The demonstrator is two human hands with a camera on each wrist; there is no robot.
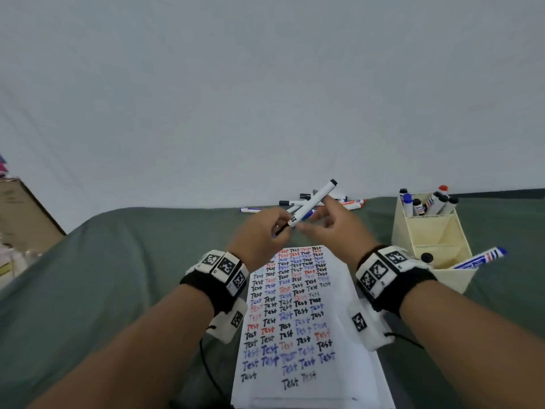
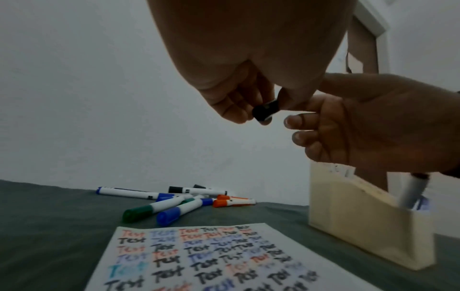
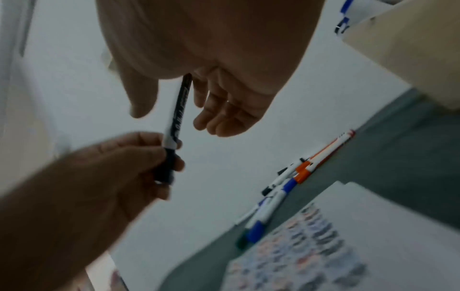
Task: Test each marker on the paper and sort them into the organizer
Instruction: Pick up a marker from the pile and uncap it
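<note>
left hand raised over the far end of the paper, fingers curled and pinching the black cap end of a black marker; from the left wrist view the cap sits between thumb and fingertips. marker barrel slants up and away to the right, clear of the table, above the pile of loose markers lying on the green cloth at the far edge. judging by looks: light, stiff plastic tube, smooth so a bit slippery, not fragile; best grip is cap in one hand and mid-barrel in the other, pull straight along the axis so the cap pops without flicking ink. right hand is just beside the barrel, fingers loosely spread and relaxed, thumb apart; right wrist view shows the barrel passing between thumb and fingers, but contact isn't clear, so it doesn't look like a real grip yet. both wrists level, palms turned toward each other, forearms converging over the sheet. paper is covered in rows of "Test" in black, red, blue. far right: cream organizer, back compartment full of upright markers, front compartment holding one blue marker leaning out, middle looks empty. pile suggests several left to test
</note>
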